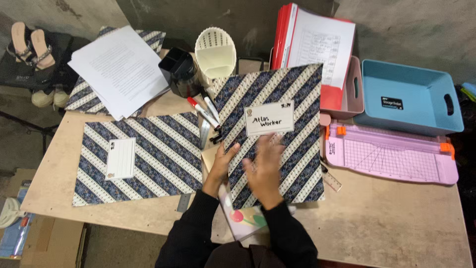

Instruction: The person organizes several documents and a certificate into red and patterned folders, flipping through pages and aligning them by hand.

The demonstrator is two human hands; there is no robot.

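Both hands were on the striped folder mid-surface: left hand gripped its left edge, right hand lay open and flat on it. Looked mid-positioning; next it'd need steadying, I'd guess.

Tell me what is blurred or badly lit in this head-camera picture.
Head view: the right hand is smeared by motion blur, the left hand sharper; the striped folder under them is crisp; light is soft and even, with only faint shadows on the table and no glare.
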